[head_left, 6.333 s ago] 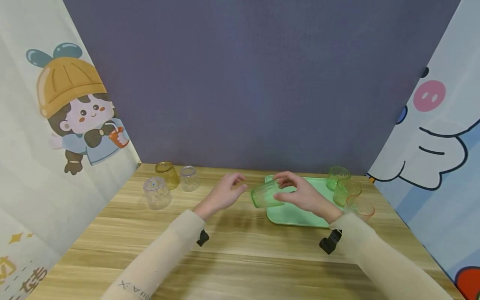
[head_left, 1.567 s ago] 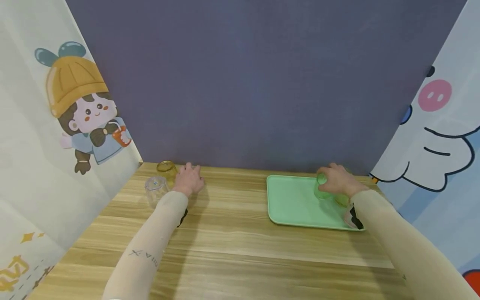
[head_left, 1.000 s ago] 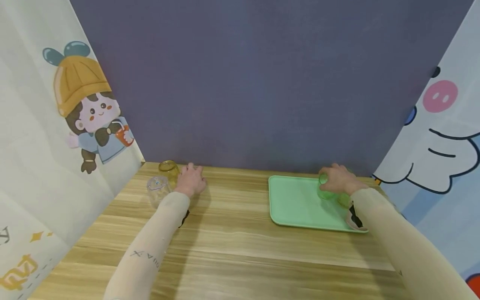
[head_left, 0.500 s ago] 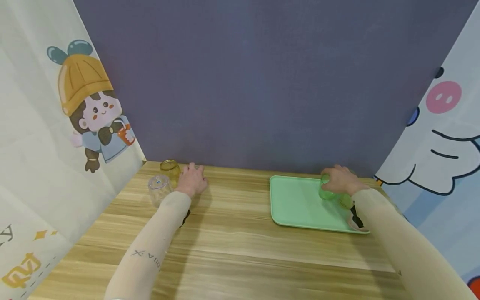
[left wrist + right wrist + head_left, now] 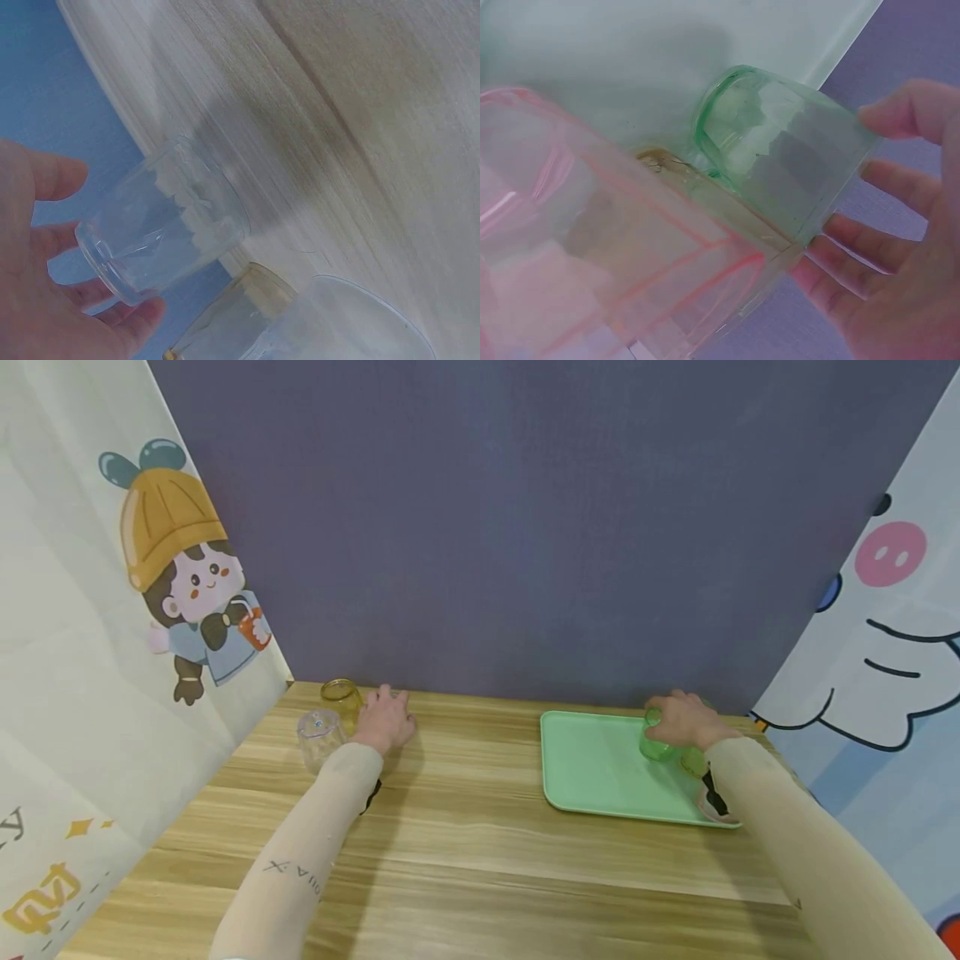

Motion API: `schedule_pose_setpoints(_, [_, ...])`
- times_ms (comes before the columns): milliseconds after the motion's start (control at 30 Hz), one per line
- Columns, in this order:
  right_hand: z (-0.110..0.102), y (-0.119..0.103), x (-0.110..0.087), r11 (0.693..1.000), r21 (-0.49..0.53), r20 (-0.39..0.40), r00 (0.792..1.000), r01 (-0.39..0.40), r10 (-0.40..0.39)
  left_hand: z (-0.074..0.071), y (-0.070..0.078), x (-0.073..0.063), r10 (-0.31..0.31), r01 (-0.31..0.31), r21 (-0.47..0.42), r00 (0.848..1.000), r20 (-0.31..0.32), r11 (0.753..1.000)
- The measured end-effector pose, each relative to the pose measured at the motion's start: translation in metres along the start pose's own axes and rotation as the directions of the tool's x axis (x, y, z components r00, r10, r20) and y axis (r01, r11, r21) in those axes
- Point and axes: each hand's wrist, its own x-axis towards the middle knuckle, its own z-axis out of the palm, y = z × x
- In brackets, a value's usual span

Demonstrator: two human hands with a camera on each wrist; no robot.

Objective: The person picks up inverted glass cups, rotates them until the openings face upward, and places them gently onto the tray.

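Note:
My right hand [image 5: 686, 720] pinches a green glass [image 5: 657, 745] near its upper end, thumb on one side and fingers on the other. The glass stands at the right part of a pale green tray [image 5: 592, 768]. Close beside it are a yellow-green glass [image 5: 693, 763] and a pink-rimmed glass [image 5: 652, 247], partly behind my wrist in the head view. My left hand [image 5: 384, 722] is over a small clear glass [image 5: 165, 217] standing base up on the table. Its fingers are spread near the base, the thumb apart from the glass.
Left of my left hand stand an amber glass [image 5: 342, 700] and a larger clear glass [image 5: 319, 739], base up. A dark partition [image 5: 480, 543] rises along the back edge of the wooden table [image 5: 465, 860]. Printed curtains [image 5: 67, 635] hang at both sides.
Since the oldest frame, my right hand has carried the green glass rightward on the tray, and my left hand has moved left to the small clear glass. Over the last second both hands stay nearly still.

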Motion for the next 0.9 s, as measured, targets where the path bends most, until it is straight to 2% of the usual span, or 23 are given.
schedule_pose_setpoints(300, [-0.003,-0.003,-0.005,1.000,0.005,0.010,1.000,-0.026,0.026,-0.001,0.002,0.000,0.004,-0.004,-0.014,1.000,0.002,1.000])
schedule_pose_setpoints(600, [-0.001,-0.001,-0.006,1.000,0.017,-0.009,1.000,-0.015,0.015,-0.008,0.004,-0.001,-0.005,0.005,-0.038,1.000,0.007,0.999])
schedule_pose_setpoints(900, [-0.002,-0.002,-0.005,1.000,0.016,-0.016,1.000,0.000,0.000,-0.009,0.005,0.000,-0.023,0.024,-0.048,1.000,0.008,0.999])
